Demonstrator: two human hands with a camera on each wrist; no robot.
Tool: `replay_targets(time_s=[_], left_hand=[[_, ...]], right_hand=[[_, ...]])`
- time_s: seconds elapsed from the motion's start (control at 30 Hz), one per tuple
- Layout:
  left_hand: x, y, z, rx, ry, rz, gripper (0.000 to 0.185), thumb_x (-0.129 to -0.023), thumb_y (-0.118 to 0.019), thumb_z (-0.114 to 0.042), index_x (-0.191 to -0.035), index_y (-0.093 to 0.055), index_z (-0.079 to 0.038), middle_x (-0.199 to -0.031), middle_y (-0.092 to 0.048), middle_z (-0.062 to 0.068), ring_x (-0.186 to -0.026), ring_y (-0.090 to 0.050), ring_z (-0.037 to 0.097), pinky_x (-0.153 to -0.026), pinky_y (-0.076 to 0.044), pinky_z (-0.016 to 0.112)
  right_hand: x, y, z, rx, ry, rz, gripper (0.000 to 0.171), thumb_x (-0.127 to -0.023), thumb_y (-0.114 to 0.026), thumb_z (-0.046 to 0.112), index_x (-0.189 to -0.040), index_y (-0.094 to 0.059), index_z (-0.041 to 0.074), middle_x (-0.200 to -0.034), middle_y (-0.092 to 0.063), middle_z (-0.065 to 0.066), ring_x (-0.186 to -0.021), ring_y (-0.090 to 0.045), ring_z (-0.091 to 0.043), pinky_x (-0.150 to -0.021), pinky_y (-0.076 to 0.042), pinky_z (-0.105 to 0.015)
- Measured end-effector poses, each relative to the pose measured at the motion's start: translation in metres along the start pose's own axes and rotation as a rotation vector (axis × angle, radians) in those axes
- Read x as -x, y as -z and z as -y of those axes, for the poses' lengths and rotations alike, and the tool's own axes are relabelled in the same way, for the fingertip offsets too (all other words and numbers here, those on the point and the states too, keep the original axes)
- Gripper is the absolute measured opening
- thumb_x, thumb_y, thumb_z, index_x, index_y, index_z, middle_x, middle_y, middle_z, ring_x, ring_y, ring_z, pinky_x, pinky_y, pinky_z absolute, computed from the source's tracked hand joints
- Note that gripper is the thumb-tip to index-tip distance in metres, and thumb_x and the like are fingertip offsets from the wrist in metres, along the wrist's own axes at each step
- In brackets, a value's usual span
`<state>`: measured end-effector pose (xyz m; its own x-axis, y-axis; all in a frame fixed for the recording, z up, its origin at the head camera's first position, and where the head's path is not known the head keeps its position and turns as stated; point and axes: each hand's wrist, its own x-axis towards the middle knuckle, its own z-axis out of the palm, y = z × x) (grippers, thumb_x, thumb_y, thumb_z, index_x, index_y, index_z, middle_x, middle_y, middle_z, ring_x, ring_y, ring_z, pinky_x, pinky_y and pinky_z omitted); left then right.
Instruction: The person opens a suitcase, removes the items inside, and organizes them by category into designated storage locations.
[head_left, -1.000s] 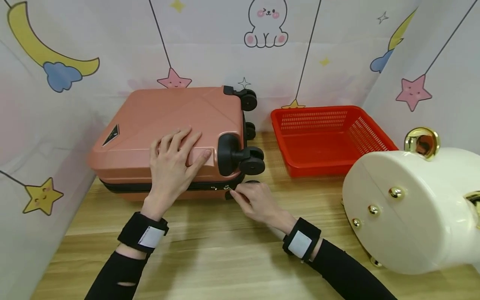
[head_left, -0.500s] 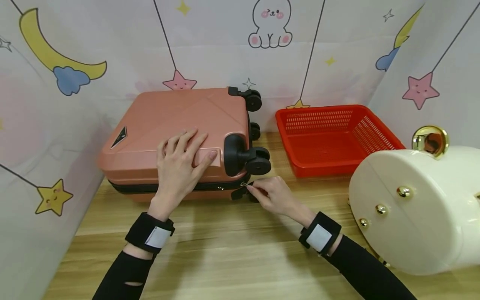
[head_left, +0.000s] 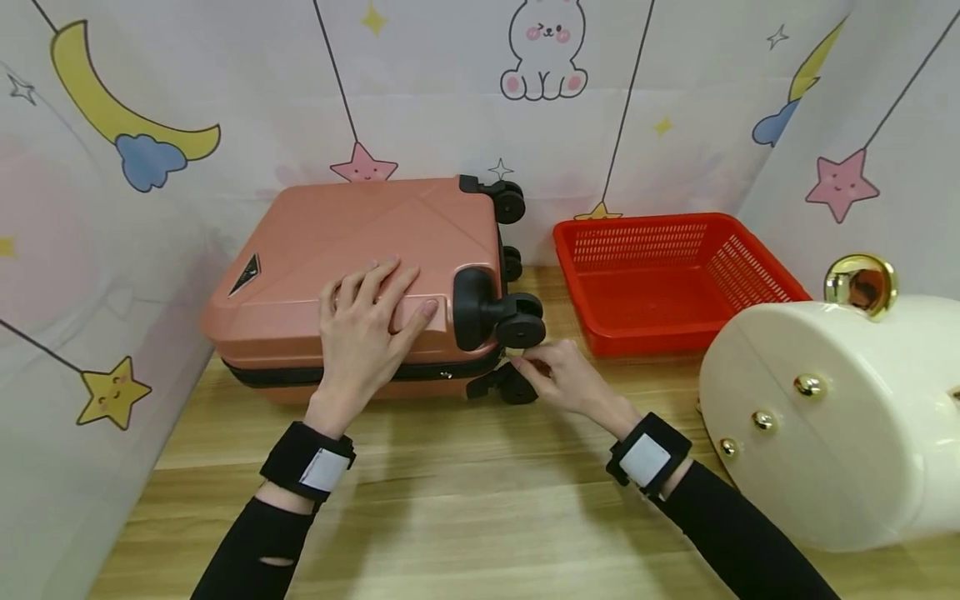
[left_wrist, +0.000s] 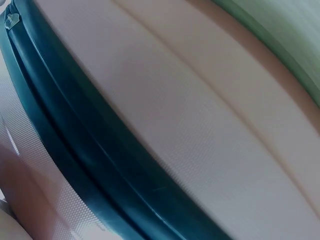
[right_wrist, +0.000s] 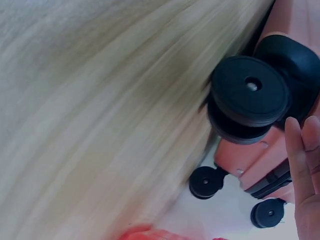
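A pink hard-shell suitcase (head_left: 375,242) lies flat on the table, its black zipper band (head_left: 420,368) facing me. My left hand (head_left: 363,333) rests on the top shell near the front edge, fingers spread. At the front right corner, between two black wheels, my right hand (head_left: 562,375) pinches a small zipper pull, mostly hidden by the fingertips. Another metal zipper pull (head_left: 446,375) sits on the front band. The left wrist view shows the dark zipper band (left_wrist: 100,135) close up. Fingers (right_wrist: 300,170) of my right hand appear beside a wheel (right_wrist: 250,92) in the right wrist view.
A red plastic basket (head_left: 581,343) stands right of the suitcase against the patterned backdrop. A cream, rounded object with gold studs (head_left: 810,433) lies at the right on the wooden table (head_left: 450,517). Suitcase wheels (head_left: 519,321) stick out toward the basket.
My right hand has moved right and slightly away from me along the zipper, from the front band round the suitcase's corner. The left hand stays on the shell. The view has shifted slightly.
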<state>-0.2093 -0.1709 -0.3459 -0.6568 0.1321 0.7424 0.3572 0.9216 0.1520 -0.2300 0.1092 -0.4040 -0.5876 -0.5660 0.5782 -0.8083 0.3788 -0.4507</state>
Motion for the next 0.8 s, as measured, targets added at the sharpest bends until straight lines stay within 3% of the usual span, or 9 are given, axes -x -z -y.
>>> replay_targets(time_s=[0.07, 0.2, 0.3, 0.43, 0.57, 0.7, 0.8], left_hand=[[0.001, -0.001, 0.0, 0.001, 0.0, -0.008, 0.077, -0.097, -0.027, -0.075, -0.136, -0.064, -0.02, -0.143, -0.06, 0.01, -0.132, -0.049, 0.034, -0.111, -0.031, 0.055], [0.001, -0.003, 0.0, 0.002, -0.002, -0.023, 0.074, -0.098, -0.029, -0.073, -0.136, -0.064, -0.02, -0.142, -0.061, 0.011, -0.13, -0.05, 0.035, -0.11, -0.031, 0.055], [0.002, -0.004, -0.001, 0.009, -0.007, -0.024, 0.072, -0.099, -0.03, -0.072, -0.136, -0.064, -0.02, -0.143, -0.061, 0.01, -0.13, -0.05, 0.035, -0.11, -0.031, 0.055], [0.005, 0.0, 0.001, 0.018, -0.019, -0.013, 0.072, -0.099, -0.03, -0.071, -0.137, -0.064, -0.02, -0.143, -0.06, 0.009, -0.129, -0.051, 0.034, -0.11, -0.031, 0.054], [0.01, 0.013, -0.002, 0.032, -0.02, 0.033, 0.077, -0.099, -0.026, -0.073, -0.137, -0.064, -0.018, -0.143, -0.059, 0.011, -0.128, -0.049, 0.035, -0.11, -0.029, 0.056], [0.005, 0.028, -0.017, 0.05, 0.006, 0.103, 0.084, -0.097, -0.024, -0.076, -0.132, -0.065, -0.012, -0.14, -0.06, 0.014, -0.128, -0.048, 0.038, -0.111, -0.028, 0.058], [-0.001, 0.038, -0.036, 0.053, 0.01, 0.181, 0.074, -0.096, -0.037, -0.072, -0.13, -0.065, -0.013, -0.138, -0.06, 0.013, -0.129, -0.049, 0.037, -0.111, -0.03, 0.058]], right_hand=[[0.001, -0.002, -0.002, -0.029, -0.03, -0.015, 0.027, -0.091, -0.065, 0.002, -0.065, -0.062, 0.008, -0.054, -0.047, 0.003, -0.051, -0.041, -0.003, -0.05, -0.03, -0.014], [0.006, -0.008, -0.002, -0.2, -0.127, -0.006, 0.029, -0.095, -0.061, 0.0, -0.066, -0.066, 0.002, -0.055, -0.06, -0.003, -0.051, -0.058, -0.013, -0.051, -0.046, -0.015], [0.012, -0.012, 0.001, -0.298, -0.159, 0.004, 0.03, -0.097, -0.059, -0.001, -0.067, -0.065, 0.0, -0.059, -0.06, -0.006, -0.055, -0.058, -0.014, -0.055, -0.047, -0.018], [0.017, -0.017, 0.005, -0.299, -0.089, 0.012, 0.031, -0.096, -0.061, -0.002, -0.065, -0.059, 0.002, -0.062, -0.049, -0.003, -0.062, -0.045, -0.007, -0.055, -0.038, -0.023], [0.024, -0.021, 0.015, -0.286, 0.007, 0.041, 0.028, -0.094, -0.062, -0.003, -0.068, -0.06, 0.005, -0.062, -0.049, 0.001, -0.065, -0.046, -0.004, -0.055, -0.042, -0.025], [0.028, -0.025, 0.026, -0.279, 0.074, 0.068, 0.028, -0.094, -0.062, -0.003, -0.069, -0.06, 0.007, -0.061, -0.046, 0.001, -0.065, -0.042, -0.004, -0.054, -0.04, -0.028], [0.029, -0.032, 0.038, -0.293, 0.105, 0.086, 0.03, -0.095, -0.061, -0.004, -0.067, -0.057, 0.008, -0.058, -0.041, 0.002, -0.061, -0.036, -0.002, -0.053, -0.035, -0.027]])
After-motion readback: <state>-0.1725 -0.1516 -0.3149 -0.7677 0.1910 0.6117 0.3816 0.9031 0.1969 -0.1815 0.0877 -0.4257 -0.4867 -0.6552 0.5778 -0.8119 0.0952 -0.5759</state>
